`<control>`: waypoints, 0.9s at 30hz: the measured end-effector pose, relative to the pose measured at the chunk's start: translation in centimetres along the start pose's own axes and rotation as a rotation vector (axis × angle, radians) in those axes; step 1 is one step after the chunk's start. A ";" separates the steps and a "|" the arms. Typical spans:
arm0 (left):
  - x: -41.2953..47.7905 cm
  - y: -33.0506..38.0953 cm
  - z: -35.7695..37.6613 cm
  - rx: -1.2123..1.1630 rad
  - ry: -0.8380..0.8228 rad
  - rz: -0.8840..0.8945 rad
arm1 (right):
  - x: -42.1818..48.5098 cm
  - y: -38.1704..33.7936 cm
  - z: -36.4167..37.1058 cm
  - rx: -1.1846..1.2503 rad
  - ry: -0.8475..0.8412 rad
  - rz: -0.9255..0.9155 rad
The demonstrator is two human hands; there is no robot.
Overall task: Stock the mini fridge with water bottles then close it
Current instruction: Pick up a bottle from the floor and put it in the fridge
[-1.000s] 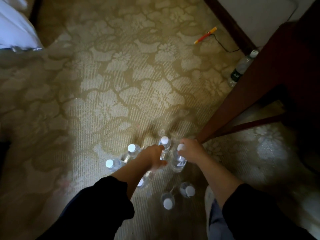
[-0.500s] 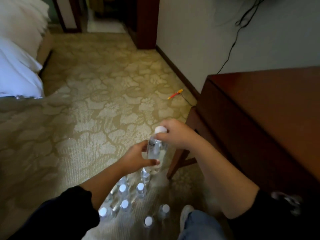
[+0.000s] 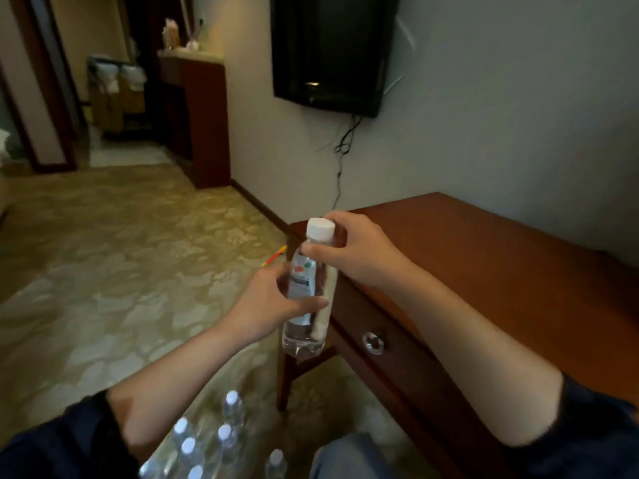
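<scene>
A clear water bottle [image 3: 306, 326] with a white cap and a pale label is held upright in the air, in front of the corner of a wooden desk [image 3: 484, 271]. My left hand [image 3: 273, 302] grips its middle from the left. My right hand [image 3: 356, 250] grips its neck just below the cap. Several more capped bottles [image 3: 207, 447] stand on the carpet near my knees at the bottom edge. No mini fridge is in view.
The desk has a drawer with a round metal knob [image 3: 373, 341]. A black television [image 3: 332, 53] hangs on the wall with cables below. A dark wooden cabinet [image 3: 204, 122] stands at the back. Patterned carpet [image 3: 121, 271] stretches left. A red-and-yellow pen [image 3: 275, 260] lies by the wall.
Both hands have lifted one bottle from the group on the floor up to desk height. The view has tilted up from the carpet to the wall and television.
</scene>
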State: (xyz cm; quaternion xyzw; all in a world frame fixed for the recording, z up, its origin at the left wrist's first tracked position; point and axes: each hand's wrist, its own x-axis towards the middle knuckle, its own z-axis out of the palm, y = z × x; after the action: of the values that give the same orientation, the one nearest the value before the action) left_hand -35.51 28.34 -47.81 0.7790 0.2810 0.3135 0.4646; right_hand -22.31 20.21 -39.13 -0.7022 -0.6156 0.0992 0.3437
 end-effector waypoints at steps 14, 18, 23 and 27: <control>0.1 19.2 20.3 -0.121 -0.288 0.363 | -17.8 4.2 -21.4 -0.307 0.439 0.270; -0.7 23.7 26.8 -0.169 -0.391 0.411 | -22.7 6.1 -26.1 -0.359 0.576 0.367; -2.3 28.3 34.5 -0.201 -0.499 0.446 | -28.6 7.9 -31.0 -0.442 0.712 0.540; -3.7 31.2 39.6 -0.208 -0.597 0.473 | -32.5 9.6 -34.2 -0.472 0.775 0.648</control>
State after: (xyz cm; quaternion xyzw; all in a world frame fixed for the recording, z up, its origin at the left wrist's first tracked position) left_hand -3.59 -8.84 -35.28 0.8279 -0.0869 0.1986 0.5172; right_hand -2.64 -22.49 -28.74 -0.8986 -0.2022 -0.2065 0.3302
